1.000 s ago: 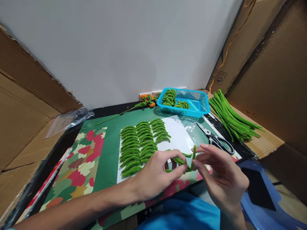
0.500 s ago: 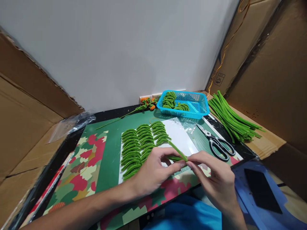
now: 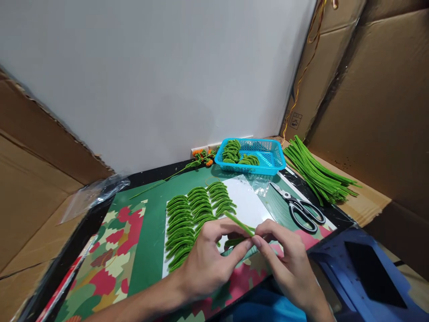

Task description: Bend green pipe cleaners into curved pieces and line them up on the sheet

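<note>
Between both hands is a green pipe cleaner (image 3: 238,222), one end slanting up and to the left. My left hand (image 3: 217,255) pinches it between thumb and forefinger. My right hand (image 3: 279,250) pinches the same spot, its fingertips touching those of the left. A second green length shows below, partly hidden by the left fingers. Just beyond my left hand, several curved green pipe-cleaner pieces (image 3: 180,226) lie in three columns on a white sheet (image 3: 247,197).
A blue basket (image 3: 271,170) holding more green pieces stands at the back. Scissors (image 3: 298,208) lie to the right, near a bundle of long green pipe cleaners (image 3: 318,172). An orange-flowered stem (image 3: 191,166) lies at the back left. Cardboard walls (image 3: 378,89) rise at the sides.
The view has tilted up a little, so the table sits lower. Both hands still pinch the pipe cleaner; its free end appears shorter and lies flatter now.
</note>
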Motion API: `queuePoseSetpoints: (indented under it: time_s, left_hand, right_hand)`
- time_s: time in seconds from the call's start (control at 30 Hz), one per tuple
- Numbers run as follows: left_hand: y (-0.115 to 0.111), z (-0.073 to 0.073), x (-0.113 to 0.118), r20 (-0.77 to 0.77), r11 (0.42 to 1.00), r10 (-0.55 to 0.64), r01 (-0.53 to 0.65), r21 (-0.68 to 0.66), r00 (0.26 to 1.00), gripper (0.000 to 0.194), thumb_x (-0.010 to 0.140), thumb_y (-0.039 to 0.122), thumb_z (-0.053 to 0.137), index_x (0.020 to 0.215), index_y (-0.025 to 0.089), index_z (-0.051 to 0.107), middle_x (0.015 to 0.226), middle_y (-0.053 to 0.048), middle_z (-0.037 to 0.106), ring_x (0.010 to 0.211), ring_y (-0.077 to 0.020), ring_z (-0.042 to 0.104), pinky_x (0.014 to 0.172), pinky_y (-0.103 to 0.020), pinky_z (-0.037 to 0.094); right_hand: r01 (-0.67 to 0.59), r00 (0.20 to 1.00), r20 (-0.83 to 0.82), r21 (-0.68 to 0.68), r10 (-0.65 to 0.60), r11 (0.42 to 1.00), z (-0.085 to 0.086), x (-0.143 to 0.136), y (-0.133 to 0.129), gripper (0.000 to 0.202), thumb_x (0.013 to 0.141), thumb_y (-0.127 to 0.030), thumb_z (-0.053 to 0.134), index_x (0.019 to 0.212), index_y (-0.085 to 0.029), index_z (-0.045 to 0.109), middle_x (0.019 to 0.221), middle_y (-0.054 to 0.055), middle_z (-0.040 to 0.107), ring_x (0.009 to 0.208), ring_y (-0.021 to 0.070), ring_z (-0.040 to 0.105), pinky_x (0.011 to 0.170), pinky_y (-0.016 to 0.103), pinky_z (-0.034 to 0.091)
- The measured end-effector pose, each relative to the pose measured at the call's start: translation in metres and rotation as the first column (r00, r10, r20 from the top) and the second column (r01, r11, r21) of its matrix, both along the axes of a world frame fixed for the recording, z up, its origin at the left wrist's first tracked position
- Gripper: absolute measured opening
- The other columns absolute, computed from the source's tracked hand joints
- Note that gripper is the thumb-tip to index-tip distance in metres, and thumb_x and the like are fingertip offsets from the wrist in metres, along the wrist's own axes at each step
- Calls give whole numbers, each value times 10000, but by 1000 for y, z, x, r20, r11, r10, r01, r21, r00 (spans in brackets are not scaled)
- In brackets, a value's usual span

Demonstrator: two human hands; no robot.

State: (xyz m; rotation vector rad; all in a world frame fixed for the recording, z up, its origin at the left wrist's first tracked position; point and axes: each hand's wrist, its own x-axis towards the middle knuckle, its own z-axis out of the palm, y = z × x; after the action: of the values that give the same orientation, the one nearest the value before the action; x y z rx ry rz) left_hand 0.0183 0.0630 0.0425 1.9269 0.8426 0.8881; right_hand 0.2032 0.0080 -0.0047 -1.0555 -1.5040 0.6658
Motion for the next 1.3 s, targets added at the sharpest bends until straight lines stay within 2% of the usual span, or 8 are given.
queuePoseSetpoints:
  time_s: [0.17,0.4,0.7,1.0,1.07,1.17,1.23,1.3]
  left_hand:
    - [2,6,-1,-21,997,-25,26,73,999,135,948,119,740,844,164,815,827,-35,805,762,-139,741,712,-210,569]
    - [5,1,2,-31,995,38,-41,-86,999,101,950,211,775,869,167,816,789,-12,751,644,-104,612,559,-190,456]
    - [10,2,-1,-13,991,-69,67,-116,998,153,971,238,764,868,148,833,854,-66,797,792,-174,727,723,-251,547]
    - [8,14,-7,-184,977,-110,140,159,977,225,1009,152,655,826,162,786,742,-45,708,659,-135,624,626,-246,460]
    - [9,13,-8,-208,943,-126,182,278,970,221,1010,113,620,857,160,772,745,-56,693,644,-137,602,602,-252,445]
    - [11,7,-10,-208,825,-153,241,511,966,225,971,33,583,961,168,763,741,-72,699,633,-157,585,597,-277,437]
    - [13,3,-11,-204,755,-153,248,607,967,268,951,6,570,1028,179,760,738,-73,713,630,-168,586,607,-291,441]
    - [14,1,-11,-187,779,-138,223,586,973,262,969,21,573,1029,186,767,761,-76,729,639,-169,604,609,-285,455]
  right_hand:
    - [-44,995,-88,-90,36,995,-6,-10,2,239,1138,-308,538,923,-231,605,799,-20,634,712,141,622,659,235,471]
    - [5,998,-59,-35,-7,999,-15,-11,6,222,1140,-283,523,945,-229,612,756,-36,578,624,127,548,590,238,420]
    - [-29,995,-98,-83,21,996,-11,-11,4,287,1134,-337,545,888,-216,631,739,-24,591,630,129,530,589,254,387]
    - [-288,821,-561,-253,102,924,-11,-23,7,415,1067,-515,672,807,-201,596,602,-72,463,508,85,370,481,224,282]
    - [-372,743,-658,-254,122,893,-13,-24,9,434,1048,-526,703,788,-203,572,565,-95,416,468,65,298,451,205,250]
    - [-516,598,-790,-253,133,818,-15,-26,12,445,1015,-538,745,785,-219,538,524,-130,355,419,42,184,386,179,189]
    - [-538,569,-814,-262,116,801,-14,-27,12,445,1001,-546,759,792,-223,536,521,-132,372,401,37,172,359,169,182]
    - [-500,603,-790,-265,112,824,-13,-27,12,458,1003,-557,751,783,-224,528,523,-127,389,396,35,181,360,168,193]
